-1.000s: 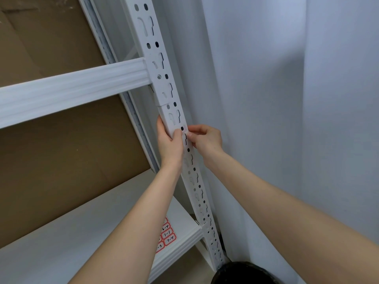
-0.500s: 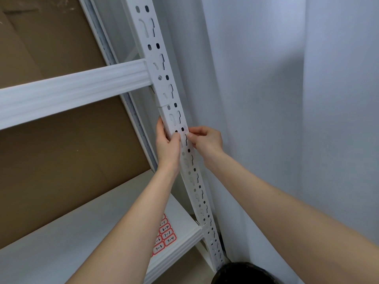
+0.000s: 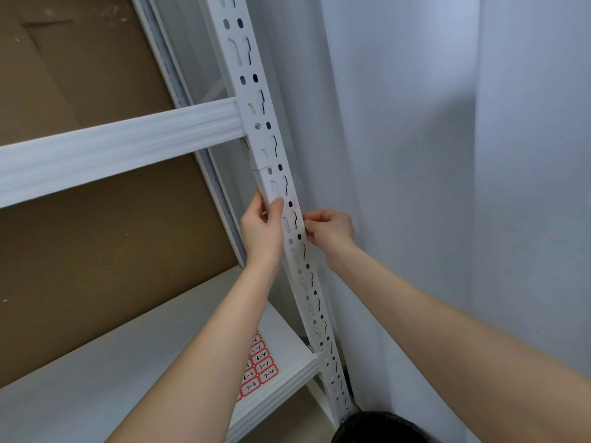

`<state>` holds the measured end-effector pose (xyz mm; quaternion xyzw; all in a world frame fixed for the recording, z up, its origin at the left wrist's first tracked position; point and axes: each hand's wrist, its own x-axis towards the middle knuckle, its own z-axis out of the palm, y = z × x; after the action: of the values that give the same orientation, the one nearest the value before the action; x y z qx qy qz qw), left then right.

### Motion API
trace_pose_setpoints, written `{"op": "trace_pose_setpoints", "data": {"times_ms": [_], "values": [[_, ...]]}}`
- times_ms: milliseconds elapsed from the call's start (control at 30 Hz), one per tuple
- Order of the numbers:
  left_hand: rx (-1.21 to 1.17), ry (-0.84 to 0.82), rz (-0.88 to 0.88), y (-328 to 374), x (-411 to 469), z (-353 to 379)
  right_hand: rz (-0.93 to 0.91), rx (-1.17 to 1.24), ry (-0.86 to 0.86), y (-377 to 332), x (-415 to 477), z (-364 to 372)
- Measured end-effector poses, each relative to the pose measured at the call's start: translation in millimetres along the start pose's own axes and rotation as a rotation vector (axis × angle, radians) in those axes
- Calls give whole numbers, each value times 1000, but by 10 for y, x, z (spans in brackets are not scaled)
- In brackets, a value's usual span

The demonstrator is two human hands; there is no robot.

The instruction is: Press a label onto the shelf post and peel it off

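Observation:
A white slotted metal upright (image 3: 256,100) of a shelving rack runs from the top centre down to the floor at the lower right. My left hand (image 3: 262,231) grips the upright just below a joint in the post, thumb on its front face and fingers wrapped behind. My right hand (image 3: 331,230) pinches the upright's right edge at the same height, its fingertips curled against the perforated face. Whether anything small sits between those fingertips is hidden.
A white crossbeam (image 3: 121,148) joins the upright above my hands. Below is a white shelf board (image 3: 96,372) carrying a sheet of red-bordered number labels (image 3: 260,367). Brown cardboard (image 3: 96,251) backs the rack. A white curtain (image 3: 415,187) hangs right; a dark round object (image 3: 380,428) sits at the floor.
Both hands stay on the upright at nearly the same spot; my left thumb has shifted slightly on the front face. The view has barely moved.

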<state>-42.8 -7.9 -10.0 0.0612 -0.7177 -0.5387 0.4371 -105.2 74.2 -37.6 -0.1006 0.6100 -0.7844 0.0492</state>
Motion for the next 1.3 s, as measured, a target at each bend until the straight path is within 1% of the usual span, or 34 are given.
{"op": "trace_pose_setpoints", "data": {"times_ms": [100,233,300,367,433,500,567,700,833,900,967,1100,1300], "values": [[52,-102,16,-19,-9,-52,-15,18,-19,93,-35,13],[50,-241,3,-70,-12,-117,-109,31,-110,-87,-72,116],[91,-280,23,-84,6,-148,-93,36,-136,-152,-71,128],[150,-217,38,-51,29,-130,-65,18,-138,-137,-58,121],[174,-55,26,9,55,-63,-50,11,-130,-105,-44,122],[170,35,19,27,80,-6,-43,27,-138,-103,-18,122],[170,7,24,2,83,-5,-60,52,-152,-115,-10,119],[130,-166,36,-68,68,-86,-95,44,-196,-133,-7,89],[162,-208,2,-78,76,-113,-128,5,-261,-126,-27,24],[155,-181,-40,-33,67,-103,-137,-33,-263,-128,-28,27],[184,-124,-60,-1,70,-68,-142,-89,-224,-140,3,46],[277,-36,-10,-54,88,-21,-181,-191,-177,-183,112,48],[328,-32,15,-56,78,-4,-223,-316,-237,-278,122,-21]]}}
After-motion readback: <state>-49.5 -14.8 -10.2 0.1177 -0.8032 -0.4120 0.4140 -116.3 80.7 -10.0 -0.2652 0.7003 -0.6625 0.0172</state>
